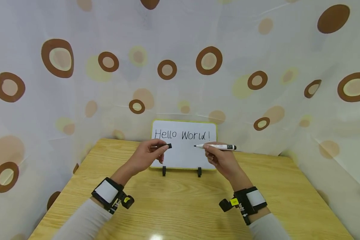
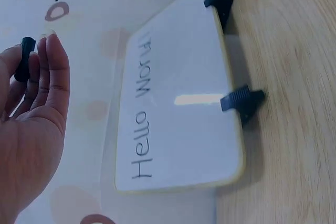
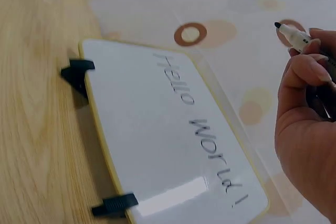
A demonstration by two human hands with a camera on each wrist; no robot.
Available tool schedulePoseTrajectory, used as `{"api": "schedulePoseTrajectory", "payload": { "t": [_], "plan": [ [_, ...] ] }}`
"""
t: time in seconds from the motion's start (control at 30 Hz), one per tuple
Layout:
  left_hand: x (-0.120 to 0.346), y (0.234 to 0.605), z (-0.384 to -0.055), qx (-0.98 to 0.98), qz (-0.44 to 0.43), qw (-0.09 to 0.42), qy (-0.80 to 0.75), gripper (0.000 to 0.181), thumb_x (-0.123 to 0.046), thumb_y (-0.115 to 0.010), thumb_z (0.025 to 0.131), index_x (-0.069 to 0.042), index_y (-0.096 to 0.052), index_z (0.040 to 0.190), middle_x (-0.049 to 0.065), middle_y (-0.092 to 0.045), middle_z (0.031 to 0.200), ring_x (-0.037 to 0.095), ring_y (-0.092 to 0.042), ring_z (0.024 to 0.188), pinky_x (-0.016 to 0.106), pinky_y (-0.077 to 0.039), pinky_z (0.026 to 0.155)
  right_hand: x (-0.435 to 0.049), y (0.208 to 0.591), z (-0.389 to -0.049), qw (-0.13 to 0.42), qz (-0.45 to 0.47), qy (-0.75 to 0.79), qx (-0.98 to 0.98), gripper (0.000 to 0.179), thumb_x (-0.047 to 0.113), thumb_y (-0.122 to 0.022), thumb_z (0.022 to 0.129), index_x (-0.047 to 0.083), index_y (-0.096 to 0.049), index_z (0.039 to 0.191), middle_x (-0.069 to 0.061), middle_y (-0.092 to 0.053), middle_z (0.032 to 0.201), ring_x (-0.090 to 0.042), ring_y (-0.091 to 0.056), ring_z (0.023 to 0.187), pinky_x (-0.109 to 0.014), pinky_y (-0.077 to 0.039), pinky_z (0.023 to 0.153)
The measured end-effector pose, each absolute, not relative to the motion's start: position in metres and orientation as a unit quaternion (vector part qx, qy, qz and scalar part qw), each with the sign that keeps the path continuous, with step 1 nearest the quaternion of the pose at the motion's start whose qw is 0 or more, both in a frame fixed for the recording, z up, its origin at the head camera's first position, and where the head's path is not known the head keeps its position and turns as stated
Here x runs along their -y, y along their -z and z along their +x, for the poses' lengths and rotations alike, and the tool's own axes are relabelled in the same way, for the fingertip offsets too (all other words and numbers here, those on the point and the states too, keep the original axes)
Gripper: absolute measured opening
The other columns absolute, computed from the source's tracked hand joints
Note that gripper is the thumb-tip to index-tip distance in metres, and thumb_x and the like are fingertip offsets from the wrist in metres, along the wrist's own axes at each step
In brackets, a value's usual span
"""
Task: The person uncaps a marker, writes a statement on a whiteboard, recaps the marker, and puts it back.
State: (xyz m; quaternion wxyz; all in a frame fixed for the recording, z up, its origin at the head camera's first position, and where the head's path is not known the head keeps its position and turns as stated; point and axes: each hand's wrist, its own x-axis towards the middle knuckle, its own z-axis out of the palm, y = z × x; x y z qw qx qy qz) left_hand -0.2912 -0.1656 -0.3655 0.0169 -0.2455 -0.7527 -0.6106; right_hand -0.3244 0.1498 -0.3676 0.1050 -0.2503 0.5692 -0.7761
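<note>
My left hand (image 1: 148, 153) pinches a small black marker cap (image 2: 25, 59) between thumb and fingers, in front of the whiteboard's left part. In my right hand (image 1: 223, 160) is a white whiteboard marker (image 1: 220, 146), its bare black tip pointing left. Cap and marker are apart, with a gap between the hands. Behind them stands a small whiteboard (image 1: 183, 156) with a yellow rim, bearing the handwritten words "Hello World!" (image 3: 202, 124) in black. The marker tip does not touch the board in the right wrist view.
Two black stand feet (image 1: 164, 171) hold the whiteboard upright on a wooden table (image 1: 174, 206). A pale curtain (image 1: 180, 36) with brown rings hangs behind and on both sides. Each wrist wears a black strap with a small camera (image 1: 226, 204).
</note>
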Motion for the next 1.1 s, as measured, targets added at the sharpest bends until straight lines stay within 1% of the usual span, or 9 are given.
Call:
{"api": "schedulePoseTrajectory", "payload": {
  "t": [0.03,0.17,0.47,0.63,0.73,0.83,0.93,1.0,1.1],
  "plan": [
    [0.16,0.363,-0.289,0.746,-0.252,0.017,0.616,0.018,-0.014,-0.06,0.105,0.0,-0.068,0.114,0.014,-0.064,0.076,0.025,-0.065,0.07,0.036,-0.061,0.071,-0.144,0.366,-0.32,0.109,-0.26,0.774,-0.567,0.026,0.004,-0.054,0.106,0.008,-0.077,0.095,0.001,-0.056,0.073,-0.01,-0.041,0.061,-0.023,-0.026,0.05],
    [0.147,0.357,-0.284,0.729,-0.276,0.01,0.626,0.015,-0.012,-0.061,0.105,-0.001,-0.069,0.111,0.012,-0.063,0.074,0.024,-0.064,0.067,0.034,-0.059,0.069,-0.126,0.361,-0.306,0.113,-0.275,0.768,-0.567,0.025,0.002,-0.057,0.104,0.011,-0.078,0.095,0.001,-0.056,0.074,-0.009,-0.042,0.061,-0.021,-0.029,0.05],
    [0.137,0.357,-0.28,0.722,-0.302,-0.003,0.623,0.017,-0.013,-0.06,0.105,-0.001,-0.072,0.107,0.008,-0.062,0.073,0.02,-0.061,0.064,0.033,-0.058,0.063,-0.112,0.359,-0.297,0.105,-0.237,0.759,-0.598,0.017,0.005,-0.065,0.101,0.012,-0.078,0.092,0.001,-0.058,0.072,-0.009,-0.046,0.061,-0.019,-0.037,0.051],
    [0.136,0.357,-0.28,0.725,-0.316,-0.016,0.612,0.02,-0.014,-0.058,0.106,-0.002,-0.074,0.105,0.01,-0.062,0.072,0.021,-0.061,0.063,0.039,-0.06,0.06,-0.109,0.359,-0.296,0.115,-0.249,0.747,-0.605,0.014,0.005,-0.067,0.099,0.011,-0.078,0.093,0.001,-0.06,0.072,-0.01,-0.046,0.06,-0.019,-0.034,0.05],
    [0.134,0.356,-0.278,0.725,-0.33,-0.018,0.605,0.021,-0.014,-0.057,0.107,-0.002,-0.074,0.105,0.01,-0.062,0.071,0.022,-0.061,0.06,0.039,-0.059,0.058,-0.108,0.359,-0.294,0.121,-0.264,0.741,-0.606,0.014,0.005,-0.066,0.099,0.011,-0.078,0.093,0.001,-0.059,0.072,-0.01,-0.044,0.059,-0.021,-0.032,0.049],
    [0.13,0.356,-0.277,0.721,-0.343,-0.011,0.601,0.023,-0.013,-0.056,0.108,0.0,-0.074,0.104,0.007,-0.059,0.068,0.021,-0.057,0.057,0.033,-0.054,0.053,-0.109,0.358,-0.292,0.119,-0.27,0.742,-0.602,0.016,0.004,-0.065,0.1,0.011,-0.078,0.092,0.001,-0.06,0.072,-0.009,-0.045,0.059,-0.021,-0.031,0.049],
    [0.127,0.356,-0.276,0.718,-0.354,0.004,0.599,0.023,-0.012,-0.055,0.108,-0.001,-0.075,0.103,0.003,-0.053,0.064,0.017,-0.048,0.054,0.027,-0.043,0.05,-0.109,0.359,-0.289,0.114,-0.271,0.747,-0.596,0.019,0.003,-0.063,0.101,0.01,-0.077,0.091,0.001,-0.06,0.071,-0.008,-0.045,0.057,-0.021,-0.03,0.048],
    [0.127,0.357,-0.275,0.718,-0.355,0.011,0.598,0.024,-0.011,-0.055,0.107,-0.001,-0.076,0.102,0.0,-0.049,0.063,0.014,-0.042,0.053,0.025,-0.038,0.049,-0.108,0.36,-0.286,0.113,-0.275,0.751,-0.59,0.019,0.003,-0.062,0.101,0.009,-0.077,0.091,0.001,-0.06,0.07,-0.008,-0.045,0.056,-0.021,-0.029,0.047],
    [0.127,0.359,-0.272,0.718,-0.35,0.017,0.601,0.023,-0.01,-0.056,0.107,-0.001,-0.077,0.1,-0.001,-0.046,0.061,0.011,-0.039,0.051,0.023,-0.034,0.047,-0.107,0.362,-0.283,0.117,-0.279,0.753,-0.585,0.018,0.003,-0.062,0.101,0.008,-0.077,0.092,0.002,-0.061,0.07,-0.007,-0.047,0.055,-0.022,-0.03,0.047]
  ]
}}
